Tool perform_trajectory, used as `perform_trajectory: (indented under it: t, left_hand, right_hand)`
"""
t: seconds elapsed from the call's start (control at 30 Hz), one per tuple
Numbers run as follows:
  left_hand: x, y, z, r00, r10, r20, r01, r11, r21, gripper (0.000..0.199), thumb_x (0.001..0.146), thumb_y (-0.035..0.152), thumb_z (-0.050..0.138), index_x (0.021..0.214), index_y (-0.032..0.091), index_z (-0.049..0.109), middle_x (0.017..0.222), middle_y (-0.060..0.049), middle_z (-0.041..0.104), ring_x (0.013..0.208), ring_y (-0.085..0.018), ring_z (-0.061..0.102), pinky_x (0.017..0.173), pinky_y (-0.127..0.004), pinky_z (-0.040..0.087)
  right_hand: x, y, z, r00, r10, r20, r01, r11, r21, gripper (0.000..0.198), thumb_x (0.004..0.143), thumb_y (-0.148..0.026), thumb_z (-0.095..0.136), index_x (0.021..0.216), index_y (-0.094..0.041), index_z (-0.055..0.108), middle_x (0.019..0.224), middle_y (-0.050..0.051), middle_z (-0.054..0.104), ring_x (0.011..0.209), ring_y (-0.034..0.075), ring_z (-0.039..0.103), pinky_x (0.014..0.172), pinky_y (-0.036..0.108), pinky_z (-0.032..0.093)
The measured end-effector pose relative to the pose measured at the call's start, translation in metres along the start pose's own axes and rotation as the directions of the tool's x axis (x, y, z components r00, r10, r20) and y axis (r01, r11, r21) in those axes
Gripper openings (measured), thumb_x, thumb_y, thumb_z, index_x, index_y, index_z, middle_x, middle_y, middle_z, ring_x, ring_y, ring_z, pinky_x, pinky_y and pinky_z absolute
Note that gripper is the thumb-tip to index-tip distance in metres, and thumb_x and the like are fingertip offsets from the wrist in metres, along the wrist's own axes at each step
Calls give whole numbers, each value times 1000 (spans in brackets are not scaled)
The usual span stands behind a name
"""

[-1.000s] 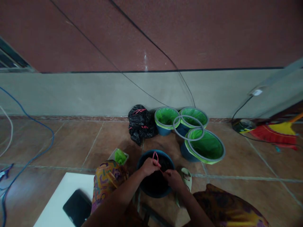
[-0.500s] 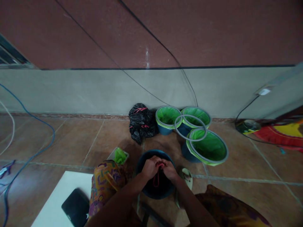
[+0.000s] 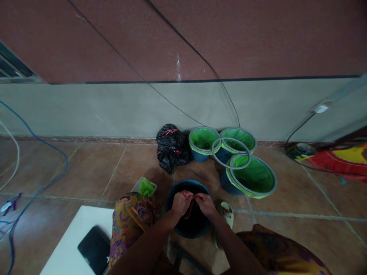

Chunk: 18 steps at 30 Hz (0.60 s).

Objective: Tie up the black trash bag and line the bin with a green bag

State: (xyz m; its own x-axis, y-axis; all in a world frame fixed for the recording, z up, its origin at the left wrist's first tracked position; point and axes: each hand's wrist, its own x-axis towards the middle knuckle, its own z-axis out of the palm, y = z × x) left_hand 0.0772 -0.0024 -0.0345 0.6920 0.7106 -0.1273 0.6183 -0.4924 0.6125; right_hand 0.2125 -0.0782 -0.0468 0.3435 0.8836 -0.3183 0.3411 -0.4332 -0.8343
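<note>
Both hands over the blue bin (image 3: 172,191) between our knees. Left hand (image 3: 180,203) and right hand (image 3: 205,203) each have fingers pinched narrow on the red drawstring (image 3: 189,208) of the black bag (image 3: 192,221) inside it. The string hangs as a loop between them. To tie well, we judge: keep both pinches close to the bag mouth, pull evenly outward, keep tension so the knot seats tight. Tied black bag (image 3: 171,147) and green-lined bins (image 3: 252,177) sit by the wall.

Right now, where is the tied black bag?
In the head view, the tied black bag sits against the wall, centre-left, just left of the green-lined bins and beyond the blue bin.
</note>
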Motion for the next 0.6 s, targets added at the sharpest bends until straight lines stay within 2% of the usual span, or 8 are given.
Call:
perform_trajectory:
  t: [0.1,0.3,0.47,0.53,0.6]
  left_hand:
    - [-3,-1,0,997,-60,54,59,998,20,31,95,26,48,78,20,73,83,-5,75,81,-16,67,73,-24,43]
    - [-11,-10,2,985,-165,43,168,984,-54,30,94,28,48,77,19,71,80,-4,73,76,-15,65,69,-24,40]
    - [-13,-14,9,964,-262,54,265,962,-59,27,90,28,51,70,19,66,69,0,66,68,-13,59,65,-23,38]
    - [-12,-14,11,957,-284,58,288,954,-78,29,91,26,48,69,19,66,68,-1,65,67,-14,60,66,-24,41]
    - [-11,-15,12,965,-257,48,261,957,-124,29,90,22,44,76,19,69,78,-3,70,77,-15,64,76,-26,47]
  right_hand:
    - [-1,2,0,999,29,-45,-31,999,-43,33,81,-27,45,83,-18,77,87,8,78,84,20,71,80,29,51]
    - [-4,9,-3,981,106,-160,-129,981,-144,30,86,-28,47,86,-22,77,87,6,79,81,19,71,76,27,51]
    - [-6,13,1,962,155,-224,-204,956,-213,31,88,-28,48,88,-20,78,92,11,79,85,21,72,78,29,51]
    - [-6,11,2,959,164,-231,-217,950,-226,33,89,-28,46,90,-19,77,93,11,79,86,21,72,79,29,51]
    - [-8,10,3,959,165,-228,-218,948,-231,36,90,-25,42,98,-18,76,98,11,78,91,21,72,83,29,52]
